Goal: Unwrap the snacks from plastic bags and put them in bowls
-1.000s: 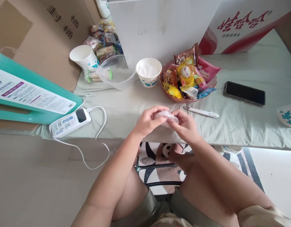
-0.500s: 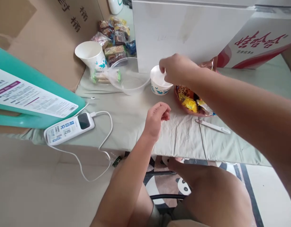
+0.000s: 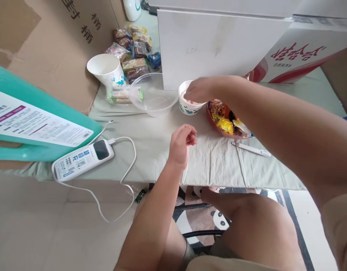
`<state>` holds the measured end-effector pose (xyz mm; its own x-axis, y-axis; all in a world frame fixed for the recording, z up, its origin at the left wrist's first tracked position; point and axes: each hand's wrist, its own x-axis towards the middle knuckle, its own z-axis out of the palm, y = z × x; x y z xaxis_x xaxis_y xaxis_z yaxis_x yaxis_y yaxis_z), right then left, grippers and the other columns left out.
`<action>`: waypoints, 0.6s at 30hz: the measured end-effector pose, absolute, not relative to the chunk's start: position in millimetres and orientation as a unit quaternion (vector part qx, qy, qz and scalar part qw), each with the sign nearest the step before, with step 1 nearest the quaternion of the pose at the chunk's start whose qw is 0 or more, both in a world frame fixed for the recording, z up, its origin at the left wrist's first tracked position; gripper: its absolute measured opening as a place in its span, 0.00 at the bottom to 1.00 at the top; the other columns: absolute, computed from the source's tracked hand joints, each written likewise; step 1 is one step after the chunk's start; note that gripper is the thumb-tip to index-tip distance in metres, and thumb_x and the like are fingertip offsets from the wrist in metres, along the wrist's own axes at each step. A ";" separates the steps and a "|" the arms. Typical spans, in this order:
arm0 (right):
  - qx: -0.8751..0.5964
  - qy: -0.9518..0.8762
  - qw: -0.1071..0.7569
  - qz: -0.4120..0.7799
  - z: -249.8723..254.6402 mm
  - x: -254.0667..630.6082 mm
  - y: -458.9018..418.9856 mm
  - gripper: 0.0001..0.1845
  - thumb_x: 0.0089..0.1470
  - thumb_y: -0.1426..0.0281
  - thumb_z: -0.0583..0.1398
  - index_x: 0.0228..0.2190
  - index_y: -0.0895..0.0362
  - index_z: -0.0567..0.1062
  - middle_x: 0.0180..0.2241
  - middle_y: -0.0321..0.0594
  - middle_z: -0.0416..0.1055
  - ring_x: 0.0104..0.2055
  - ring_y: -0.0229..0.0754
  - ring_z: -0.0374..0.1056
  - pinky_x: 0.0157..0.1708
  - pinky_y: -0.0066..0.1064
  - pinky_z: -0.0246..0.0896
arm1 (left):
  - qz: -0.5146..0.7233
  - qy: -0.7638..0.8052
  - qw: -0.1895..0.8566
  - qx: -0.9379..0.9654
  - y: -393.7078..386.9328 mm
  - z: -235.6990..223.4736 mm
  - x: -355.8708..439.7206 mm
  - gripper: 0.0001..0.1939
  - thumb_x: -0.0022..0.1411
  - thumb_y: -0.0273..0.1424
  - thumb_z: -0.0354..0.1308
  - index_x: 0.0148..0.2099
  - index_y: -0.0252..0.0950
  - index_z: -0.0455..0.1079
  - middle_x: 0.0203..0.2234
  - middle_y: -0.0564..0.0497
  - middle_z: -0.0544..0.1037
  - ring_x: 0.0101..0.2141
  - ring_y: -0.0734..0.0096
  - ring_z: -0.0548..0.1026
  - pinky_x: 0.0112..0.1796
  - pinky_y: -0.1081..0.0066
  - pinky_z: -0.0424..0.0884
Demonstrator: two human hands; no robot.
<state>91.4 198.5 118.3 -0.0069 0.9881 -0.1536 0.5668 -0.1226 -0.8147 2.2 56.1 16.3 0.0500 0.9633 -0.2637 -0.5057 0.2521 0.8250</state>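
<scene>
My right hand (image 3: pixel 200 90) reaches into a white paper cup (image 3: pixel 190 109) with a blue leaf print; its fingertips are down inside the rim and hidden, so I cannot make out what they hold. Close in front of the cup, my left hand (image 3: pixel 182 143) rests over the table edge with its fingers curled in and nothing showing in them. Under my right forearm stands a reddish bowl (image 3: pixel 214 126) with wrapped snacks, among them a yellow packet (image 3: pixel 226 125). Left of the cup is a clear plastic bowl (image 3: pixel 155 107).
A tilted paper cup (image 3: pixel 104 66) and several wrapped snacks (image 3: pixel 135 64) lie at the back left. A teal jug (image 3: pixel 35 120) and a white power bank (image 3: pixel 83 160) with a cable stand left. White boxes (image 3: pixel 218 45) line the back. A white knife-like tool (image 3: pixel 251 148) lies in front of the reddish bowl.
My right hand has gone lower into the paper cup, its fingers now inside the rim. My left hand stays curled in nearly the same place. The view has shifted slightly.
</scene>
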 end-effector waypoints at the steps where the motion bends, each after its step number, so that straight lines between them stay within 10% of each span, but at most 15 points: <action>1: -0.631 -0.681 0.204 0.312 129.8 104.3 176.3 0.15 0.53 0.83 0.62 0.17 0.61 0.72 0.19 0.31 0.64 0.40 0.39 0.74 0.36 0.22 0.63 | 0.549 0.422 0.667 0.273 55.3 15.7 1.8 0.11 0.55 0.40 0.57 0.28 0.39 0.65 0.20 0.56 0.63 0.23 0.76 0.63 0.27 0.71 0.61; 7: -0.633 -0.431 0.620 0.167 91.2 214.7 46.0 0.11 0.50 0.74 0.62 0.33 0.48 0.68 0.22 0.30 0.58 0.19 0.35 0.53 0.20 0.30 0.48 | 0.545 0.432 0.659 0.287 56.2 14.4 8.3 0.12 0.56 0.41 0.59 0.29 0.39 0.64 0.21 0.56 0.65 0.23 0.77 0.64 0.27 0.73 0.62; 18: -0.691 -0.256 0.440 0.514 16.6 253.4 56.9 0.21 0.53 0.60 0.61 0.46 0.50 0.62 0.21 0.34 0.77 0.16 0.38 0.68 0.16 0.23 0.57 | 0.508 0.575 0.445 0.461 70.6 -6.9 18.7 0.15 0.56 0.37 0.60 0.46 0.42 0.67 0.37 0.51 0.72 0.35 0.70 0.75 0.34 0.71 0.71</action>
<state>253.4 56.9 16.6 0.3417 0.8051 -0.4848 -0.0983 -0.4824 -0.8704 18.7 70.6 -6.9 -0.1787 0.9829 -0.0441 0.0770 0.0587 0.9953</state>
